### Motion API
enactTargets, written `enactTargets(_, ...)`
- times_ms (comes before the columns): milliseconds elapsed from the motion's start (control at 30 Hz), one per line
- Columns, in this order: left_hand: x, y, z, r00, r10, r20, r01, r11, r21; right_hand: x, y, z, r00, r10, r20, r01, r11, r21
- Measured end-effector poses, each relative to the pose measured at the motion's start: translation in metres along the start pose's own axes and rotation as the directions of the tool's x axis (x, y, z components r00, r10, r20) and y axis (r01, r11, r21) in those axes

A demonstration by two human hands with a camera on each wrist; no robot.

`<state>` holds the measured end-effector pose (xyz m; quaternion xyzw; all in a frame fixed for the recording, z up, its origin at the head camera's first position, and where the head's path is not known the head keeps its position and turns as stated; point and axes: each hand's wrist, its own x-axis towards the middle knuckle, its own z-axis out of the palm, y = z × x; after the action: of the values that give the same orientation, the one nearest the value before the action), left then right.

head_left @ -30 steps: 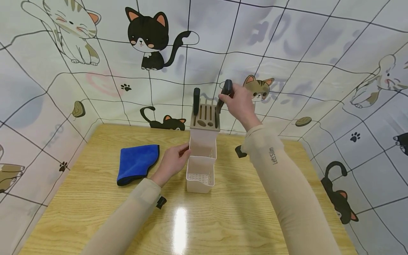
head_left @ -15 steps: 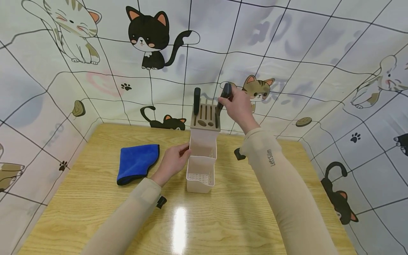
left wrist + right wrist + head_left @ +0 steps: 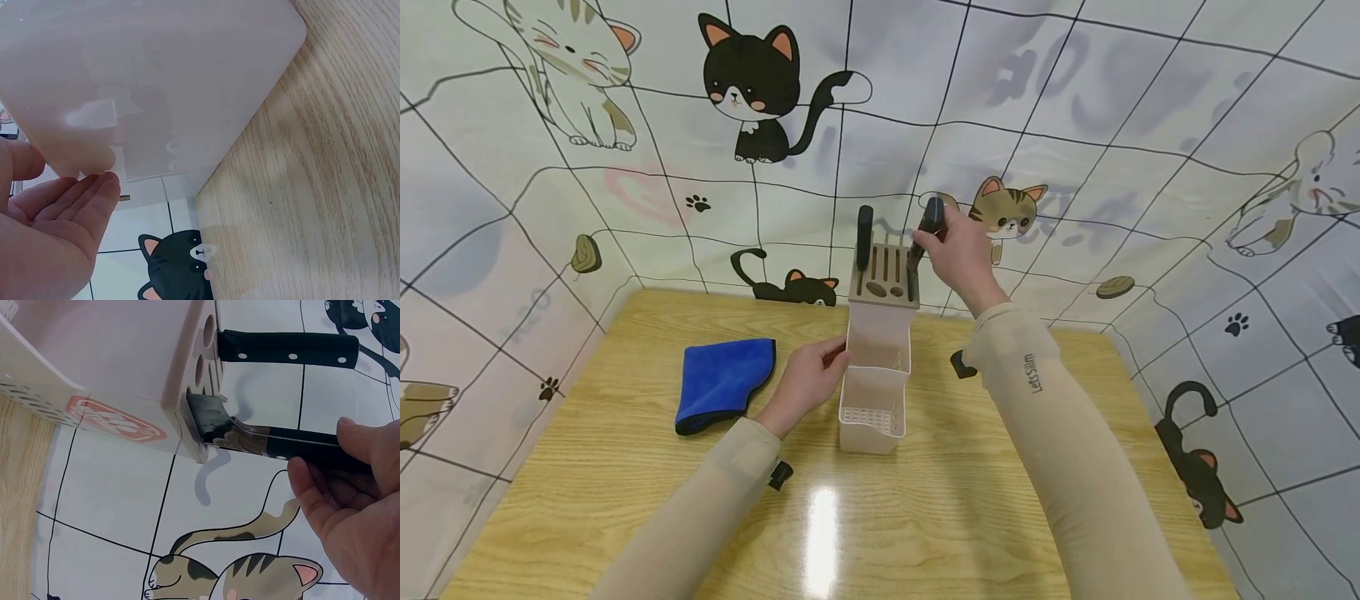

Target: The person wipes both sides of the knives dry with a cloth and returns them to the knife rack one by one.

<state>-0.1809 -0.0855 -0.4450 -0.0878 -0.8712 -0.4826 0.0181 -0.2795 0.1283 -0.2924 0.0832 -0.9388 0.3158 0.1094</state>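
Note:
In the head view a pale plastic knife holder [image 3: 880, 327] stands upright on the table, with a brown slotted top [image 3: 884, 287]. My right hand [image 3: 961, 254] grips the black handle of a kitchen knife [image 3: 312, 445] between thumb and fingers. That knife leans, its blade partly inside the slot at the holder's right end, part of the metal showing above. Another black-handled knife [image 3: 865, 237] stands in the left end of the top, its blade hidden. My left hand [image 3: 805, 379] rests against the holder's left side, fingers fairly straight on the wall [image 3: 187, 94].
A folded blue cloth [image 3: 722, 383] with dark edging lies on the wooden table [image 3: 970, 500], left of the holder. Two open compartments [image 3: 872, 400] step down at the holder's front. Cat-patterned sheeting [image 3: 887, 150] rises close behind and at both sides.
My right hand and the knife it grips have come slightly down, the blade going a little deeper into the slot. In the last half second they barely move. My left hand stays on the holder.

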Motion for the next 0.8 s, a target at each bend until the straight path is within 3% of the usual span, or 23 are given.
enactTargets(567, -0.001, 0.0, 0.001, 0.999, -0.034, 0.011, 0.034, 0.999, -0.008, -0.002, 0.007, 0.012, 0.997, -0.057, -0.061, 0.059, 0.998, 0.03)
enactTargets(800, 0.0, -0.003, 0.001, 1.0, -0.017, -0.001, 0.017, 1.0, -0.004, -0.003, 0.011, 0.014, 0.997, -0.035, -0.065, 0.038, 0.998, 0.05)
